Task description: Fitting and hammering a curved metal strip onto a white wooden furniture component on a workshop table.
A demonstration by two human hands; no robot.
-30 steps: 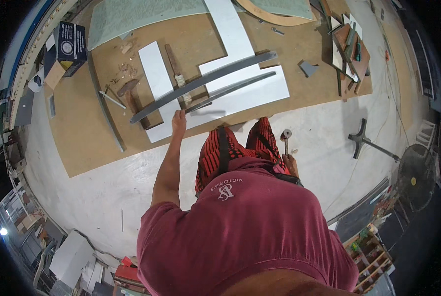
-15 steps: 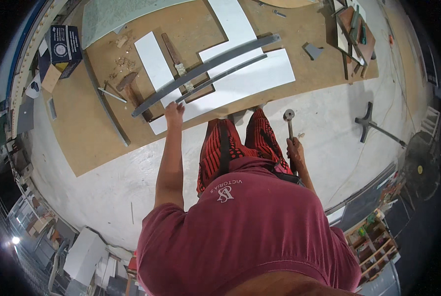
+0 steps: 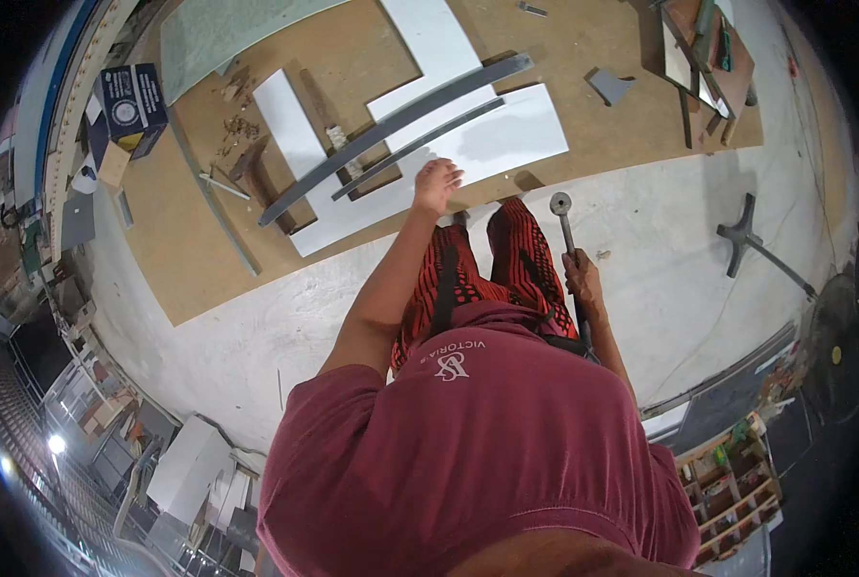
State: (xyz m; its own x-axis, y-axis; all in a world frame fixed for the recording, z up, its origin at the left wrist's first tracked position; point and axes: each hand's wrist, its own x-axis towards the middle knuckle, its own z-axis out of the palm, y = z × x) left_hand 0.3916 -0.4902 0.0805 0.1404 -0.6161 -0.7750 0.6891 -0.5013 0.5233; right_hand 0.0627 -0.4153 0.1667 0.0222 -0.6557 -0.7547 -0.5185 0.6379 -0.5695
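Observation:
My left hand hovers over the near edge of a white notched panel, fingers loosely apart and holding nothing. Down at my side, my right hand grips the handle of a hammer, its round metal head pointing away from me. Across the panel lie a long grey strip and a shorter, thinner grey strip. A wooden-handled tool lies under the strips. Another hammer rests near the long strip's left end.
The panel lies on a brown board. A dark box stands at the left, and a pale green sheet at the back. Stacked boards sit at the far right. A metal cross-shaped stand and a fan occupy the right side.
My left hand has left the end of the thin strip and moved right, over the panel's near edge. The right hand still holds the hammer, and the view has shifted slightly.

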